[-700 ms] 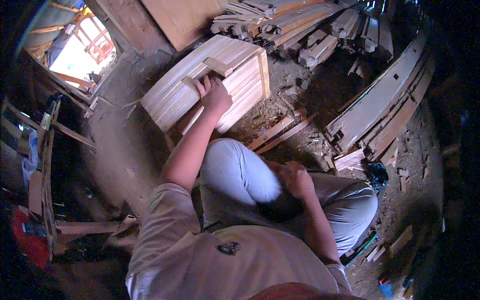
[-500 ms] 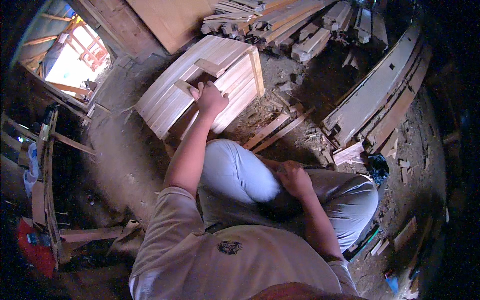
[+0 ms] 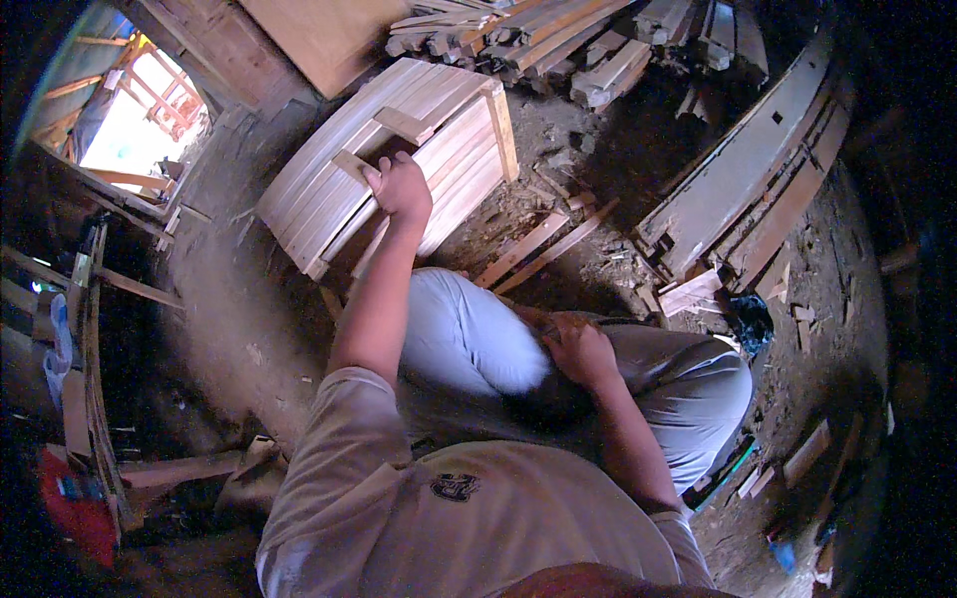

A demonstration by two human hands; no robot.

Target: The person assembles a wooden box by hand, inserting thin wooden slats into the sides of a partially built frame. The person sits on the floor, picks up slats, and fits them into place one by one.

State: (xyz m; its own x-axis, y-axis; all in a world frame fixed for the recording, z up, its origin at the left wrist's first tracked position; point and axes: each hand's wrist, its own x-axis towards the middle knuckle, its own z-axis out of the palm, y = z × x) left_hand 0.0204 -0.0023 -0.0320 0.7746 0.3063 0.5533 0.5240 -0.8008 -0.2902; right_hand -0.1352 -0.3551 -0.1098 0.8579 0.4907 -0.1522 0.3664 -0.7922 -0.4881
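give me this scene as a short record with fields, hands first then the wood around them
left hand: reaching to the gap in a slatted wooden panel; grip unclear
right hand: between the knees; anything held is hidden
on panel: two short wood blocks beside the gap
clothing: short-sleeved shirt, pale trousers
beyond panel: lumber stack, leaning sheet of board
right side: long plank with square holes
ground: loose wood strips, scraps
light: bright opening, upper left
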